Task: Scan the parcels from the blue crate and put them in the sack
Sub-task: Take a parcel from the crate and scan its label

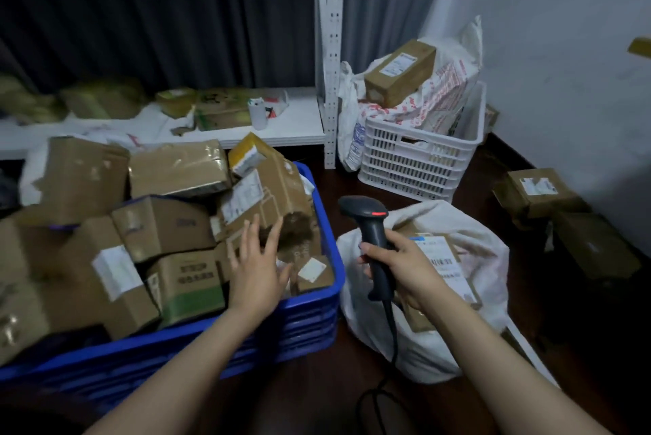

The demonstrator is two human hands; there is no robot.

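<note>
Blue plastic forms the crate (317, 307) at lower left of the head view, heaped with cardboard parcels (169, 223). Left hand (259, 267): forearm extended over the crate's near wall, fingers spread, empty, palm down just above a tilted parcel (267, 202) bearing a white shipping label; contact cannot be confirmed. Right hand (401, 267): fingers closed around the grip of a black barcode scanner (370, 226), head upright, red indicator lit, cable trailing to the dark floor. White sack (440, 353): directly right of the crate, mouth open, with a labelled parcel (444, 265) inside behind the right hand. Label barcodes are visible; the print is too blurred to read.
</note>
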